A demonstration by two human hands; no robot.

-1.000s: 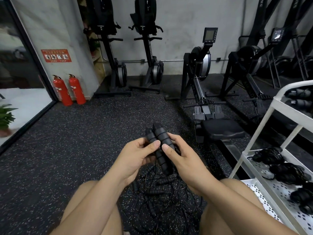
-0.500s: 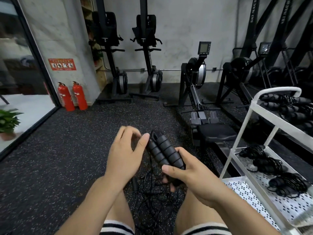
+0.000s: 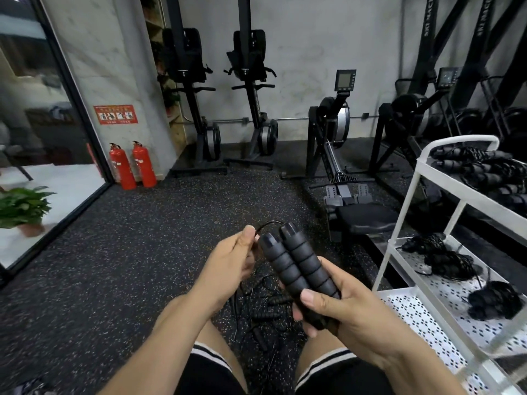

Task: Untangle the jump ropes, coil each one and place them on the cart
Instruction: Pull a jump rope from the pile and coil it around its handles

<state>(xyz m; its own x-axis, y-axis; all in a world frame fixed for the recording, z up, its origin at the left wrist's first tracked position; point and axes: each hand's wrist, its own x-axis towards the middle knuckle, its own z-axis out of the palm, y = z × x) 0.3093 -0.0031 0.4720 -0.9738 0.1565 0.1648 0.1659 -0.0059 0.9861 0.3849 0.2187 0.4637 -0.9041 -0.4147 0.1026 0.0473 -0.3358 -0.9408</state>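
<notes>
At the centre of the frame, the right hand (image 3: 356,317) curls round a pair of black ribbed foam jump-rope handles (image 3: 296,269), held side by side with their tips up. Just left of them, the left hand (image 3: 228,269) pinches the thin black cord (image 3: 266,225). Lower down, between the knees, a tangle of black ropes (image 3: 265,315) lies on the speckled floor. Coiled ropes (image 3: 484,172) sit on the white metal cart (image 3: 462,139) at right.

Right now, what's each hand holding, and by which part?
Right hand holds the two black jump rope handles, side by side, around their lower ends. Left hand pinches the thin black cord near the handle tops.
</notes>
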